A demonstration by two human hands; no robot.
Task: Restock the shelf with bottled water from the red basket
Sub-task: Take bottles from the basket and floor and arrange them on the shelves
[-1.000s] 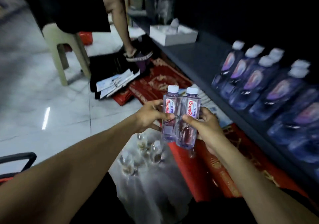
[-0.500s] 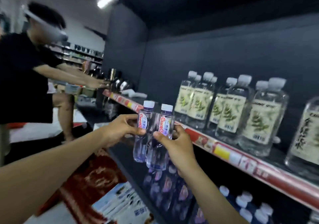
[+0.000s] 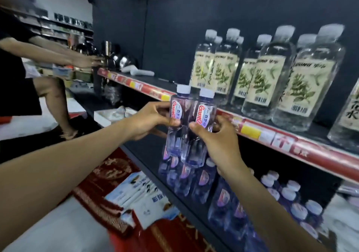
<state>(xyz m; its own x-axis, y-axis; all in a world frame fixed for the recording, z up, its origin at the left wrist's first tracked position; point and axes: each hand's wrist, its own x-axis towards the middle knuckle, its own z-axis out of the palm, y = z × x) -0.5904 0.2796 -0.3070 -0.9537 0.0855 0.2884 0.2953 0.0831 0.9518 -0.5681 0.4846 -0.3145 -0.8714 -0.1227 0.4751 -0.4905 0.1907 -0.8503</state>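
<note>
Two small water bottles (image 3: 191,154), held low over the floor a second ago, now sit raised before the red-edged shelf (image 3: 310,150) just beyond the grips, so placing looks next. The left grip (image 3: 149,119) curls round the left bottle (image 3: 174,143) at its label; the right grip (image 3: 219,143) pinches the right bottle (image 3: 204,112). Both stand upright, touching; matching bottles (image 3: 200,183) fill the shelf below the grips.

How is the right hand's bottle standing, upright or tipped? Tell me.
Upright: the right bottle shows its white cap on top, base hanging below, the right hand pinching its label beside the left bottle.
</note>
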